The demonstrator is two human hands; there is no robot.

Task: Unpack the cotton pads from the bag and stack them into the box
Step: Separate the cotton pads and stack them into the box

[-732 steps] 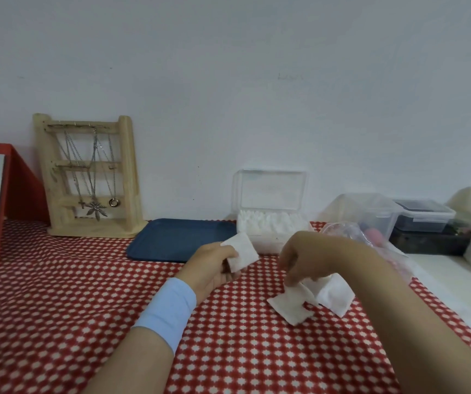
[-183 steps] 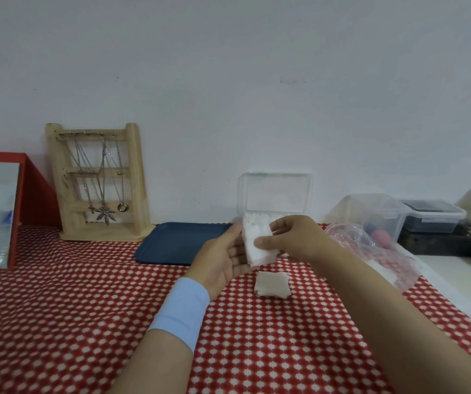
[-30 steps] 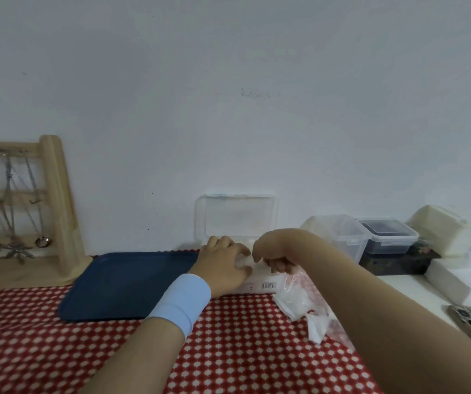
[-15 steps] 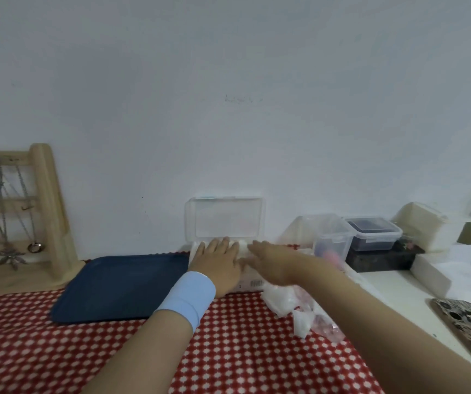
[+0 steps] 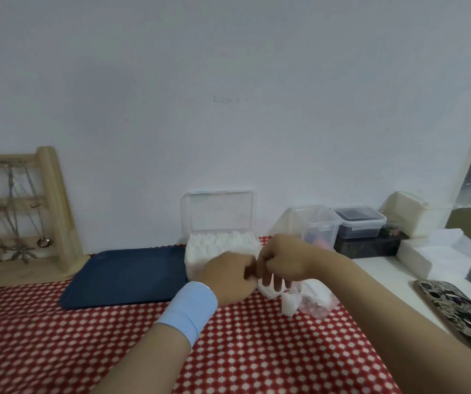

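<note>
A clear plastic box [image 5: 194,261] stands at the wall with its lid [image 5: 218,211] upright, packed with white cotton pads [image 5: 220,240]. Just in front of it my two hands meet. My right hand [image 5: 282,258] curls its fingers down over a small bunch of white cotton pads [image 5: 268,292] at the mouth of the crumpled clear bag [image 5: 318,301]. My left hand [image 5: 225,277], with a light blue wristband, is curled knuckle to knuckle against the right; its fingertips are hidden. One loose pad [image 5: 288,305] lies against the bag.
A dark blue tray [image 5: 123,275] lies left of the box, and a wooden jewellery stand [image 5: 55,206] is at the far left. Clear and white containers [image 5: 318,226] line the wall on the right. A patterned phone [image 5: 456,311] lies on the white ledge.
Both hands were lying flat on the pads in the box; they have pulled back toward me and curled together over the pads at the bag. The view shifted slightly left.
</note>
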